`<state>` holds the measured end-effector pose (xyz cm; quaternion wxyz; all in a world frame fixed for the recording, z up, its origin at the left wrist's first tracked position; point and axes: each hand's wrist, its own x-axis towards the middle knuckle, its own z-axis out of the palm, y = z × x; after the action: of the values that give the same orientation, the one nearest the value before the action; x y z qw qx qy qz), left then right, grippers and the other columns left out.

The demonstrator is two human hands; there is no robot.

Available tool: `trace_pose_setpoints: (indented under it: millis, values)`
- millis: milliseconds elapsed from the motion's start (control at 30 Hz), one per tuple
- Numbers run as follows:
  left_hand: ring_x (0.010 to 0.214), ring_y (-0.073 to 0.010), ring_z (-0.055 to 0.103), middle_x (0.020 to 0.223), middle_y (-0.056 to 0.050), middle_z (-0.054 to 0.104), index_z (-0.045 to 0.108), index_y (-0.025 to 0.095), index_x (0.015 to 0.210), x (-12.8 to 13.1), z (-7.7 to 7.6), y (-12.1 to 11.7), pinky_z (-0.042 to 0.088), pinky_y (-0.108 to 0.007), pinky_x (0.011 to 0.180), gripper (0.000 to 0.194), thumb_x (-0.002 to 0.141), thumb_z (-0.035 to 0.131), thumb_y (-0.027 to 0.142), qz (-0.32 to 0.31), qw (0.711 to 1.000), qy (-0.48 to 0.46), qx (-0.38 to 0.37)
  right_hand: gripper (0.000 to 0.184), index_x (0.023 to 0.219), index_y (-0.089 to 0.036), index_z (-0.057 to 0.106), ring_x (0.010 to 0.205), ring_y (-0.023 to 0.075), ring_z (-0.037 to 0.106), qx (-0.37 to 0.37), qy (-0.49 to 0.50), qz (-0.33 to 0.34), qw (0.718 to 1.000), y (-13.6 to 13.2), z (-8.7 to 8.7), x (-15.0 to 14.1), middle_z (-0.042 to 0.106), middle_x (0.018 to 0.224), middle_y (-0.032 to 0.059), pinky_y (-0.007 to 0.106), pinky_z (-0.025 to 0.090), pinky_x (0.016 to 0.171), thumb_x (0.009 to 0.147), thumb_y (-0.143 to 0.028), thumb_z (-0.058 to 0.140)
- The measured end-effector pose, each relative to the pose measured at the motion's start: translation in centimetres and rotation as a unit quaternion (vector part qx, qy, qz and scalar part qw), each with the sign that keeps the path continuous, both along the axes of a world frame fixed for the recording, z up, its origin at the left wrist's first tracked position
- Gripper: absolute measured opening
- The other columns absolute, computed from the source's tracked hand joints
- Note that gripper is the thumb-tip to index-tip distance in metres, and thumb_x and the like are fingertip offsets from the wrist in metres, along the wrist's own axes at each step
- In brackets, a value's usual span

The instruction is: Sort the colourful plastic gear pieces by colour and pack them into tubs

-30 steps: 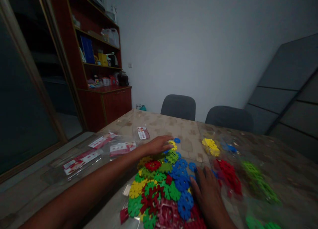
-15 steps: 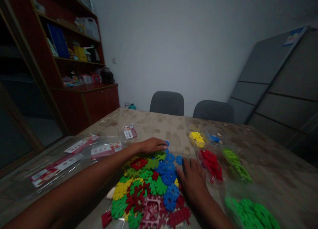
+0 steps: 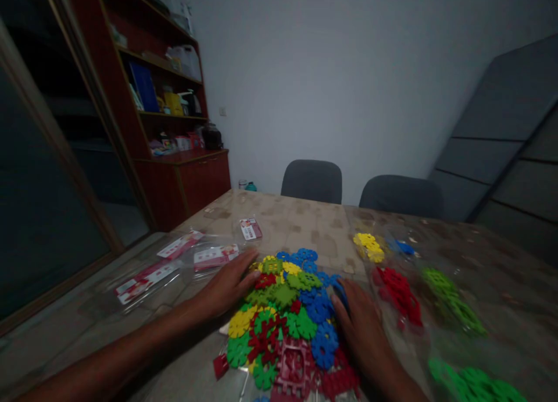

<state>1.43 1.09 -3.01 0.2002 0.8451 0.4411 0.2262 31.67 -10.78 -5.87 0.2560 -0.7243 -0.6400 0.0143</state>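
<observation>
A heap of plastic interlocking discs (image 3: 283,297) in blue, green, yellow and dark red lies on the table between my hands. My left hand (image 3: 233,283) rests along the heap's left edge, fingers stretched toward the yellow and red pieces. On the other side, my right hand (image 3: 361,317) lies with fingers extended and thumb apart, touching a blue disc (image 3: 339,292) at the edge. Its fingertips are partly blurred. A dark red square frame piece (image 3: 294,364) sits at the near end of the heap.
Clear packs with printed cards (image 3: 215,256) lie at the left. On the right are transparent trays of yellow pieces (image 3: 369,246), red pieces (image 3: 399,294), light green pieces (image 3: 453,300) and green pieces (image 3: 475,384). Grey chairs (image 3: 311,181) stand beyond the table (image 3: 305,227).
My left hand has drawn back from the heap's far end to its left side, uncovering blue and yellow discs. My right hand stays at the right edge. The view has turned left.
</observation>
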Motion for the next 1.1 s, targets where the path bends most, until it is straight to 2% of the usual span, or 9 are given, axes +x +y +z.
trace_pose_setpoints:
  millis: [133, 233, 433, 600, 667, 767, 867, 933, 1100]
  values:
    - [0.141, -0.0345, 0.040, 0.154, -0.015, 0.044, 0.045, 0.018, 0.147, -0.1, -2.2, -1.7, 0.031, -0.053, 0.117, 0.064, 0.098, 0.038, 0.058, -0.004, 0.999, 0.043, -0.008, 0.056, 0.131, -0.011, 0.063, 0.130, 0.0348, 0.054, -0.008, -0.011, 0.006, 1.000, 0.1, -1.2, 0.0, 0.060, 0.139, 0.0200, 0.055, 0.040, 0.110, 0.097, -0.045, 0.034]
    - [0.145, -0.0361, 0.032, 0.158, -0.019, 0.035, 0.038, 0.013, 0.152, 0.7, -3.0, -2.5, 0.026, -0.056, 0.119, 0.073, 0.097, 0.035, 0.062, 0.002, 0.998, 0.045, -0.032, 0.056, 0.132, -0.012, 0.063, 0.132, 0.0327, 0.053, -0.006, -0.003, 0.014, 1.000, -0.1, -1.4, 0.1, 0.060, 0.140, 0.0191, 0.052, 0.041, 0.110, 0.098, -0.045, 0.032]
    - [0.149, -0.0319, 0.026, 0.162, -0.013, 0.030, 0.034, 0.020, 0.154, 2.9, -3.3, -4.6, 0.023, -0.053, 0.122, 0.071, 0.098, 0.035, 0.063, -0.040, 0.998, -0.004, -0.057, 0.057, 0.132, -0.011, 0.063, 0.133, 0.0320, 0.051, -0.016, 0.038, 0.044, 0.998, -0.1, -1.1, -0.4, 0.059, 0.140, 0.0184, 0.052, 0.038, 0.113, 0.098, -0.044, 0.033]
    - [0.143, -0.0304, 0.037, 0.156, -0.012, 0.041, 0.041, 0.021, 0.149, 5.4, -3.0, -6.4, 0.029, -0.051, 0.119, 0.057, 0.102, 0.039, 0.053, -0.070, 0.995, -0.065, -0.042, 0.057, 0.132, -0.010, 0.062, 0.132, 0.0314, 0.052, -0.007, 0.086, 0.050, 0.995, -0.4, -0.9, -0.6, 0.060, 0.139, 0.0185, 0.052, 0.036, 0.114, 0.097, -0.045, 0.035]
    - [0.137, -0.0284, 0.044, 0.147, -0.012, 0.050, 0.049, 0.020, 0.141, 6.3, -2.3, -5.7, 0.034, -0.047, 0.117, 0.049, 0.103, 0.036, 0.048, -0.062, 0.993, -0.094, -0.021, 0.058, 0.132, -0.010, 0.062, 0.131, 0.0312, 0.053, -0.002, 0.114, 0.050, 0.992, -0.6, -0.9, -0.4, 0.060, 0.139, 0.0183, 0.052, 0.036, 0.114, 0.096, -0.047, 0.036]
    - [0.128, -0.0296, 0.049, 0.134, -0.016, 0.058, 0.058, 0.015, 0.129, 7.5, -1.0, -2.6, 0.037, -0.047, 0.113, 0.046, 0.100, 0.037, 0.044, -0.038, 0.993, -0.112, 0.032, 0.058, 0.131, -0.011, 0.062, 0.130, 0.0314, 0.054, 0.011, 0.150, 0.036, 0.988, -0.5, -1.0, -0.2, 0.061, 0.138, 0.0183, 0.053, 0.037, 0.113, 0.096, -0.050, 0.035]
    - [0.129, -0.0327, 0.047, 0.135, -0.019, 0.056, 0.058, 0.012, 0.128, 8.7, -0.5, 1.2, 0.032, -0.051, 0.113, 0.050, 0.098, 0.037, 0.045, -0.035, 0.993, -0.112, 0.027, 0.059, 0.131, -0.010, 0.061, 0.130, 0.0323, 0.054, 0.023, 0.171, 0.024, 0.985, -0.3, -0.8, -0.1, 0.061, 0.138, 0.0196, 0.054, 0.038, 0.113, 0.096, -0.050, 0.036]
    - [0.123, -0.0313, 0.053, 0.129, -0.016, 0.061, 0.062, 0.015, 0.121, 9.4, -0.4, 2.8, 0.037, -0.048, 0.110, 0.049, 0.097, 0.036, 0.049, -0.071, 0.992, -0.106, 0.004, 0.059, 0.129, -0.010, 0.062, 0.129, 0.0333, 0.054, 0.022, 0.183, 0.031, 0.982, -0.3, -0.6, 0.0, 0.062, 0.136, 0.0199, 0.055, 0.037, 0.113, 0.094, -0.051, 0.038]
    - [0.104, -0.0263, 0.062, 0.107, -0.008, 0.071, 0.069, 0.018, 0.101, 10.1, -0.3, 1.7, 0.046, -0.039, 0.098, 0.055, 0.100, 0.031, 0.058, -0.180, 0.976, -0.106, -0.054, 0.056, 0.121, -0.012, 0.067, 0.122, 0.0333, 0.058, 0.007, 0.222, 0.057, 0.973, -0.6, 0.8, 0.3, 0.067, 0.126, 0.0193, 0.056, 0.038, 0.110, 0.093, -0.052, 0.040]
